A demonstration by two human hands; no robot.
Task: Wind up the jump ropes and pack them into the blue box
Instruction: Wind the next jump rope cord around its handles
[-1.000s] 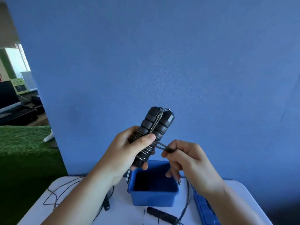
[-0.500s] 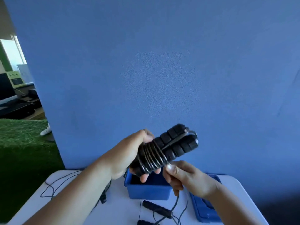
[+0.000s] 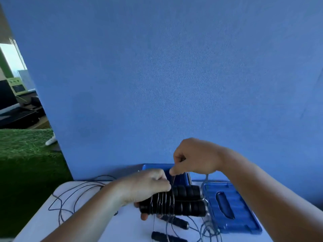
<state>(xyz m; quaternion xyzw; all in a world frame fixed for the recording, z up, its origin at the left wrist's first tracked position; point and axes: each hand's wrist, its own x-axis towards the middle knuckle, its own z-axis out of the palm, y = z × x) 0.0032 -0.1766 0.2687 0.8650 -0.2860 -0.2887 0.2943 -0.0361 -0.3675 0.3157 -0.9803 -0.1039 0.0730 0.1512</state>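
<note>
Left hand (image 3: 145, 187) with fingers curled round the wound jump rope handles (image 3: 185, 200), held level in front of the blue box (image 3: 157, 166), right hand (image 3: 195, 158) with fingers pinching the cord (image 3: 173, 180) just above, loose rope (image 3: 70, 193) on the surface (image 3: 43, 224)

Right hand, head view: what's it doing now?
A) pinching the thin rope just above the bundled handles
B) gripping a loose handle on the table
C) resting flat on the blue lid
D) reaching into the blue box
A: the right hand pinches the thin rope between its fingertips, just above the bundled handles that the left hand grips. The blue lid lies on the table, apart from it.
</note>
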